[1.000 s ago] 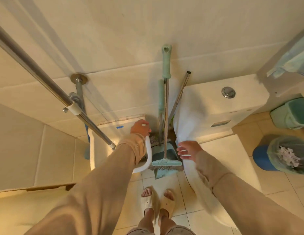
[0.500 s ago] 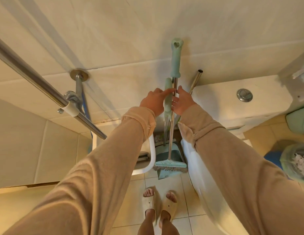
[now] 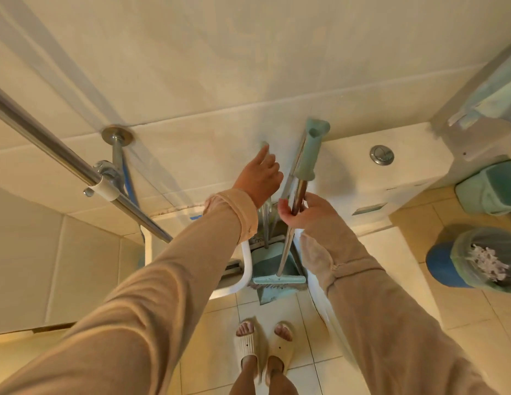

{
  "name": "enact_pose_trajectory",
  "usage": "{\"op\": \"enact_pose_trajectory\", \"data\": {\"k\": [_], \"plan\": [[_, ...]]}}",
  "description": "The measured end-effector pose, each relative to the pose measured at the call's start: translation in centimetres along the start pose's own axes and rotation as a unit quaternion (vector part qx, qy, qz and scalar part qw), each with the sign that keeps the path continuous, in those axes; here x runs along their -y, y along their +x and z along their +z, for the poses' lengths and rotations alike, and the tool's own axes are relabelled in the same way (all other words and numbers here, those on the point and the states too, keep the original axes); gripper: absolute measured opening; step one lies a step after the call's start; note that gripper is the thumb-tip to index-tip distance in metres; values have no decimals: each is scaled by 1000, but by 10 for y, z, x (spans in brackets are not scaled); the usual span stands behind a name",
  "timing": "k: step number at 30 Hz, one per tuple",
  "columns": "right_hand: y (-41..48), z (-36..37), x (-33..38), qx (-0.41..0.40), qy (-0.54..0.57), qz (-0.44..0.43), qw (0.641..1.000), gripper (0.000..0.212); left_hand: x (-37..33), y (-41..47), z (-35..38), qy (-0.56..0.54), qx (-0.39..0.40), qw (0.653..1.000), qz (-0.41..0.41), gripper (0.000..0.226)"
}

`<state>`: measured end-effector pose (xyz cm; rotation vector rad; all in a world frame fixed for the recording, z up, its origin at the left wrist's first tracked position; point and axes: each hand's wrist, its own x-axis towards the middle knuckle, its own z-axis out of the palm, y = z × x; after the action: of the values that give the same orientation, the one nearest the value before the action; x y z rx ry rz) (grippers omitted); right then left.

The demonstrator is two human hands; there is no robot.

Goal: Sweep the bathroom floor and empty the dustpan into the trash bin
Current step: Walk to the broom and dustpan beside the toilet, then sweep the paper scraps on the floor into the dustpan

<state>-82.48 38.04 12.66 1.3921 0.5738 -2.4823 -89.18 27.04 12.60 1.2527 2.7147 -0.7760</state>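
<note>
We grip the broom [image 3: 307, 155] by its metal shaft with our right hand [image 3: 301, 213], beside the toilet cistern [image 3: 362, 178]. Our left hand [image 3: 258, 181] lies over the handle of the dustpan [image 3: 264, 266], forefinger along its tip. A lined trash bin [image 3: 482, 260] stands on our right.

Pale tiled wall [image 3: 220, 52]; beige floor tiles [image 3: 462, 303]; toilet cistern [image 3: 397, 178]; steel rail [image 3: 49, 148].
</note>
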Motion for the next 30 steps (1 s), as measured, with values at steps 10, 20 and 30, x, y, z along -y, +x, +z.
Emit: {"op": "enact_pose_trajectory", "data": {"k": [10,20,30], "plan": [[-10,-80,-54,-90,164,73,980,36,-49,-22,-35,152,94,952,250,19],[-42,-99,-78,-76,164,25,983,55,-61,-50,-42,179,71,954,232,14],[-48,-118,-138,-105,268,-27,957,47,-57,-71,-47,159,-15,914,374,12]]}}
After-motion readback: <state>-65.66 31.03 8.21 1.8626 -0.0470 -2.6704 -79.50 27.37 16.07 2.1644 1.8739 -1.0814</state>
